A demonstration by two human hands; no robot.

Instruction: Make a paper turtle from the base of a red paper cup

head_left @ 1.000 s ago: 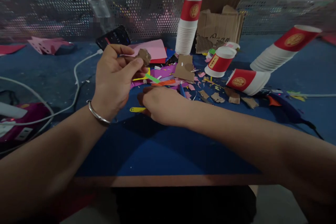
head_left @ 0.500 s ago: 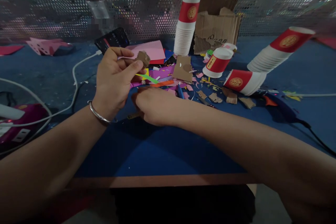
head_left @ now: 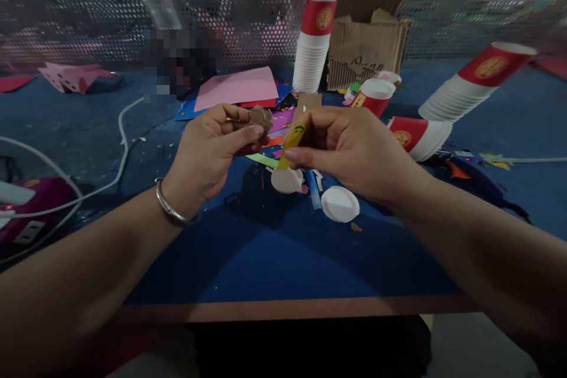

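My left hand (head_left: 217, 150) pinches a small torn piece of brown cardboard (head_left: 260, 119) between thumb and fingers. Opposite it, my right hand (head_left: 349, 144) holds a yellow paper strip (head_left: 292, 144) with dark marks like a face near its top. The strip is tilted and apart from the cardboard. Below the hands, two white paper discs lie on the blue table: one round disc (head_left: 286, 180) under the strip and another disc (head_left: 340, 204) to its right. A blue pen-like stick (head_left: 313, 189) lies between them, and a green paper strip (head_left: 263, 159) is behind.
A tall stack of paper cups (head_left: 316, 41) and a torn cardboard box (head_left: 367, 50) stand at the back. More red-and-white cups (head_left: 478, 80) lean at the right, near a dark glue gun (head_left: 482, 180). Pink sheets (head_left: 239, 88), a white cable (head_left: 124, 136) and a purple power block (head_left: 38, 207) are left.
My right hand has risen from the table and moved right, now with the yellow strip in it. My left hand has shifted right and slightly down with the cardboard. The white discs have come into view.
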